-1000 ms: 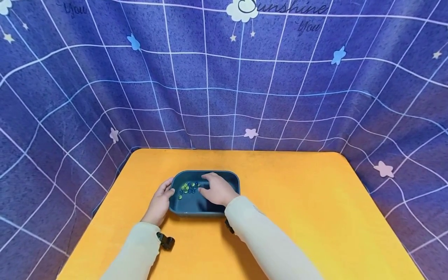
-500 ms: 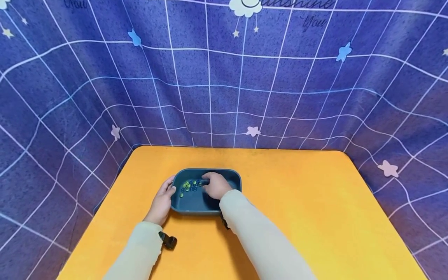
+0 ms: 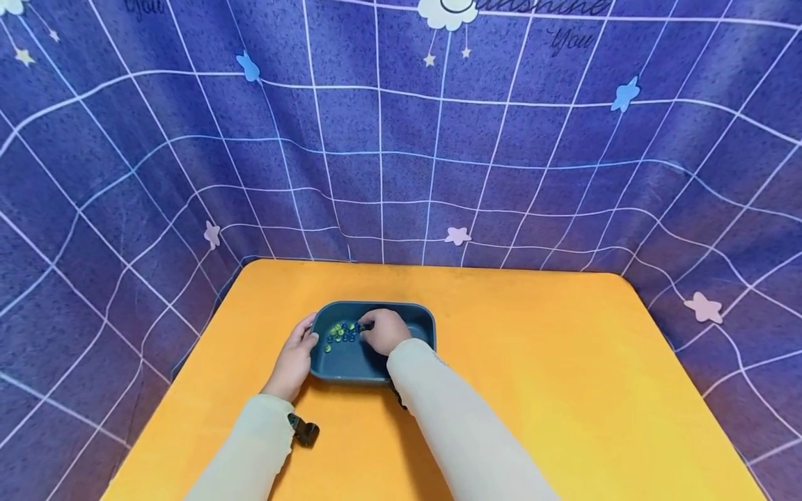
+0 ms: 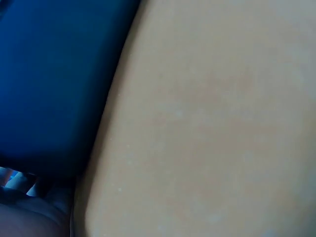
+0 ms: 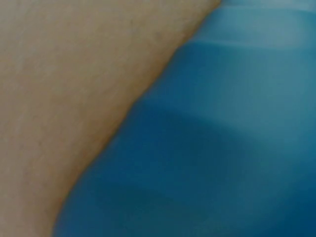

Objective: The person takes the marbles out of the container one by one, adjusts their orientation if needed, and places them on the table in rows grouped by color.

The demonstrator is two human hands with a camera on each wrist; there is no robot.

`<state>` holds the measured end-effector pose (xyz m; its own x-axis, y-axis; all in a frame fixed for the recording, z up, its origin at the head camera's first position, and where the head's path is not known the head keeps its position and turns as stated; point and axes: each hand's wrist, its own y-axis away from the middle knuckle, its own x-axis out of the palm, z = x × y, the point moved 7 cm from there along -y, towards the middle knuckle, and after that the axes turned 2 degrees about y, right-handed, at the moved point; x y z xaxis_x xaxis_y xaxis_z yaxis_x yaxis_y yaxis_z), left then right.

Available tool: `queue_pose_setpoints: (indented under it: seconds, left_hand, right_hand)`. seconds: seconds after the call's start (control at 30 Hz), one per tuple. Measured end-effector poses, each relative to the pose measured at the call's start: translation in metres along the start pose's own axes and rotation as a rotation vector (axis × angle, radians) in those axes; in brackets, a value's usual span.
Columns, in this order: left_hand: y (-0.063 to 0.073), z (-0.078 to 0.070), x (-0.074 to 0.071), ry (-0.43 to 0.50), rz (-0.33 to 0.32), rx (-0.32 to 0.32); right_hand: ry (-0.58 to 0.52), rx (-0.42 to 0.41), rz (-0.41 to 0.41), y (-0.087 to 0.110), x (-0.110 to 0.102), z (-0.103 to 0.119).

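Observation:
A dark blue-green rectangular bin [image 3: 357,364] lies on the table in the head view. Inside, towards its left end, several small round marbles [image 3: 339,332] are clustered, some yellow-green and some dark blue. My left hand [image 3: 296,357] grips the bin's left end, thumb at the rim. In the left wrist view, fingers of that left hand [image 4: 32,215] show beneath the bin's wall [image 4: 54,94]. My right hand [image 3: 385,332] reaches into the bin, its thumb and index finger at the cluster's right edge. I cannot tell whether a marble is between them. Only the bin's outer wall [image 5: 197,153] and tabletop show in the right wrist view.
The yellow-orange table [image 3: 532,362] extends around the bin, widest to the right. A blue curtain [image 3: 401,139] with a grid and stars hangs behind it and along both sides. A black wrist camera [image 3: 305,431] sits at the left sleeve.
The right hand's thumb and index finger have come closer together, and the hand has shifted slightly left within the bin. The left hand keeps its grip. The head view has shifted slightly.

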<state>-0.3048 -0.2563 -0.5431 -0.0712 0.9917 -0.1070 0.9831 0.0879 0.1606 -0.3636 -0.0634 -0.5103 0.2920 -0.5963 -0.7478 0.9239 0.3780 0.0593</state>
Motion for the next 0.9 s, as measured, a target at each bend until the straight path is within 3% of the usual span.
queue_pose_setpoints:
  seconds: [0.3, 0.63, 0.9]
  left_hand:
    - [-0.0006, 0.0019, -0.0014, 0.010, -0.006, -0.001]
    - [-0.0008, -0.0042, 0.0014, -0.003, 0.005, 0.014]
    - [0.0024, -0.0002, 0.0005, -0.019, -0.005, 0.007]
  right_hand:
    - [-0.069, 0.018, 0.030, -0.0020, 0.0056, -0.0019]
    - [-0.021, 0.009, 0.023, -0.0078, 0.0056, -0.0071]
    - [-0.012, 0.038, 0.041, -0.0035, 0.0096, -0.0048]
